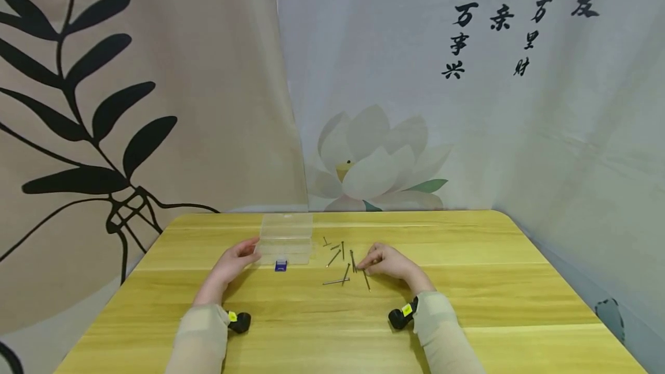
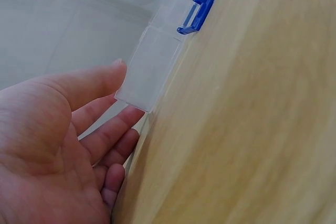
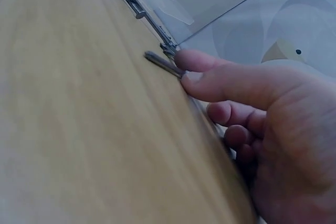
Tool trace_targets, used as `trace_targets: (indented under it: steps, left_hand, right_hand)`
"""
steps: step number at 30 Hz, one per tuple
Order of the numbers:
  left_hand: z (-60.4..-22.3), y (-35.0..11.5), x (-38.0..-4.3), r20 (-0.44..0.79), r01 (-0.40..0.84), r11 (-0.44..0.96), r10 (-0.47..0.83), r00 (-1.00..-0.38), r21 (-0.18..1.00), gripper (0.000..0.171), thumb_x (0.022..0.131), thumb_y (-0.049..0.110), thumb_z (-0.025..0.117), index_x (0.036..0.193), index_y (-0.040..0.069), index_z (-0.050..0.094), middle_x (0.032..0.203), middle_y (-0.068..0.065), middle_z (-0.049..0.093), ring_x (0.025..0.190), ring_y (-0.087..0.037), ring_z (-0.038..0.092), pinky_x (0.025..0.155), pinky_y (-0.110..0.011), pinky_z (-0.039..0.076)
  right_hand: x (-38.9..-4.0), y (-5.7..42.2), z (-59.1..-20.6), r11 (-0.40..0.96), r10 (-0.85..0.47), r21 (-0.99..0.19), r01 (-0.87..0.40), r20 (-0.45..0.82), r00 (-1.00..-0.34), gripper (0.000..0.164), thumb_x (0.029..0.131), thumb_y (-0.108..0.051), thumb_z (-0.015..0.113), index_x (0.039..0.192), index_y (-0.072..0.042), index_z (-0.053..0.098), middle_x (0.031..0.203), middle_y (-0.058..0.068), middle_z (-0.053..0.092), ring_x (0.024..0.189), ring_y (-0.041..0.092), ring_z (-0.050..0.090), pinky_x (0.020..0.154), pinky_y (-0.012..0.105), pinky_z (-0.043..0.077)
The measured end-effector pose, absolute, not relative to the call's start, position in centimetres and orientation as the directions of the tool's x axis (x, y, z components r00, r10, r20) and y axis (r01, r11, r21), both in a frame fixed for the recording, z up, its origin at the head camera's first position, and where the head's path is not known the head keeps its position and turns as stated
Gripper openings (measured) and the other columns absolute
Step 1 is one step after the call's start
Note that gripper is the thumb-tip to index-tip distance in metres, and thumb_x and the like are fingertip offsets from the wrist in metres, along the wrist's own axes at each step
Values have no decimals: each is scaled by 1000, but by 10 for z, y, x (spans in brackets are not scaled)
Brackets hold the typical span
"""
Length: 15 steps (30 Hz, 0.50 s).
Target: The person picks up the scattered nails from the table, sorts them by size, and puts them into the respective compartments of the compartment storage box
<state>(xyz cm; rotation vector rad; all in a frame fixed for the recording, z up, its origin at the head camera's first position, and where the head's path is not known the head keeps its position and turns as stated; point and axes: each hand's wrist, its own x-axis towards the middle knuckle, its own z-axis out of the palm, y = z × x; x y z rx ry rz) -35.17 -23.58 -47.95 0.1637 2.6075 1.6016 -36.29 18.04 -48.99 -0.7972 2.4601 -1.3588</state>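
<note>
A clear plastic box (image 1: 284, 250) with a blue latch (image 1: 280, 265) lies at the back of the table, its clear lid (image 1: 287, 225) folded back. At its left side my left hand (image 1: 238, 258) holds the edge; in the left wrist view the thumb is on one side of the box corner (image 2: 143, 80) and the fingers behind it. To the right of the box, my right hand (image 1: 389, 261) is low over the table. Its thumb and forefinger pinch the end of a metal nail (image 3: 164, 64). Several loose nails (image 1: 336, 281) lie between the hands.
The wooden table (image 1: 322, 333) ends in a straight back edge, close behind the box. Printed fabric (image 1: 218, 103) hangs behind it. A black wrist camera (image 1: 240, 322) sits on the left wrist, another camera (image 1: 402, 314) on the right.
</note>
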Motion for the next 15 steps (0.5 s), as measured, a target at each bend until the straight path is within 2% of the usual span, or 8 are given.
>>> trace_targets:
  steps: [9, 15]
  left_hand:
    - [-479, -237, -351, -29, 34, 448, 133, -991, 894, 56, 99, 19, 58, 148, 2, 37, 148, -29, 34, 135, -44, 32, 107, -55, 30]
    - [-479, -238, -350, -37, 27, 448, 133, -990, 893, 58, 99, 20, 58, 150, 4, 35, 150, -27, 32, 137, -43, 30, 108, -54, 28]
  right_hand:
    - [-361, 184, -486, 446, -535, -831, -333, 50, -843, 14, 86, -4, 71, 99, -6, 78, 98, 6, 55, 89, 21, 48, 81, 35, 40]
    - [-362, 183, -488, 459, -521, -824, -334, 55, -852, 13, 87, -6, 72, 97, -10, 78, 99, 4, 57, 91, 20, 50, 83, 36, 40]
